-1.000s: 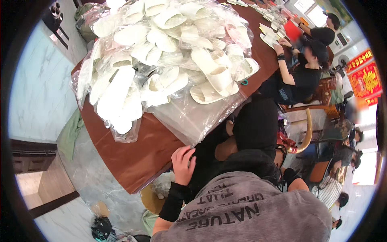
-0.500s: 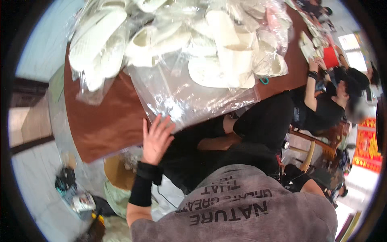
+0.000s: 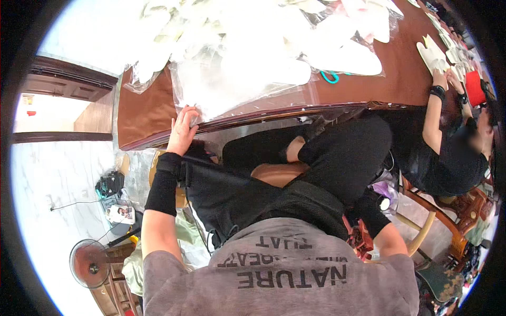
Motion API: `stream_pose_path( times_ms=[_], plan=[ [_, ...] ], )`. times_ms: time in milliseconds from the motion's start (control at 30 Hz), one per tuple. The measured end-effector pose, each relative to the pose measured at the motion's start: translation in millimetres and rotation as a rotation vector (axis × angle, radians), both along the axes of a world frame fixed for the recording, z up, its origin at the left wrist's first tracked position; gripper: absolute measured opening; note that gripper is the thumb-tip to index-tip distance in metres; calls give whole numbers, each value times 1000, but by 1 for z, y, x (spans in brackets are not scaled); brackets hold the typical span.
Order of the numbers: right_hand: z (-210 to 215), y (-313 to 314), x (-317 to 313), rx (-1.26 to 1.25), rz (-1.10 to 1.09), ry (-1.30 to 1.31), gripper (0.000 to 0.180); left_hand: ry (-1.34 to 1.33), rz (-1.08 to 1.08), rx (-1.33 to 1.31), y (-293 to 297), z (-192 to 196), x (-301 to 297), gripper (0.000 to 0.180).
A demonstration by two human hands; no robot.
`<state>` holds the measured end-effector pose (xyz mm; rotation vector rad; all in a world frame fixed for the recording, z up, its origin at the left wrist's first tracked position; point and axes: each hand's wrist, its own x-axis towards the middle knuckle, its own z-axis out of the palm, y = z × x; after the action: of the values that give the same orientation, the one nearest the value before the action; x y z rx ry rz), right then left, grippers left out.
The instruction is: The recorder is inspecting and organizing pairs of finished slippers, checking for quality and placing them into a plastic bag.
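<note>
Left hand [image 3: 183,129], spread moments ago, now curls at near edge of clear plastic bag [image 3: 211,97]; bag within reach, we judge, grip uncertain. Pale slippers [image 3: 356,57] lie beyond, rightward. Right hand hidden; state we cannot tell.

Seemingly a home workshop: bagged slippers [image 3: 345,57] lie heaped beyond the left hand [image 3: 183,130], a co-worker [image 3: 450,163] sits well right of it, a fan [image 3: 89,264] behind and left.
</note>
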<state>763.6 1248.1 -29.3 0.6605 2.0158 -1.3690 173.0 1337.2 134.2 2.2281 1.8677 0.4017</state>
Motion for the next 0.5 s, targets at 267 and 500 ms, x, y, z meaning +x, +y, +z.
stream_pose_path(
  times_ms=[267,500],
  plan=[
    [12,9,-22,117,-127,-53,26,-51,-182,-29,16,9,-9,45],
    [24,11,-26,176,-199,-108,25,-24,-259,-283,37,30,-23,31]
  ],
)
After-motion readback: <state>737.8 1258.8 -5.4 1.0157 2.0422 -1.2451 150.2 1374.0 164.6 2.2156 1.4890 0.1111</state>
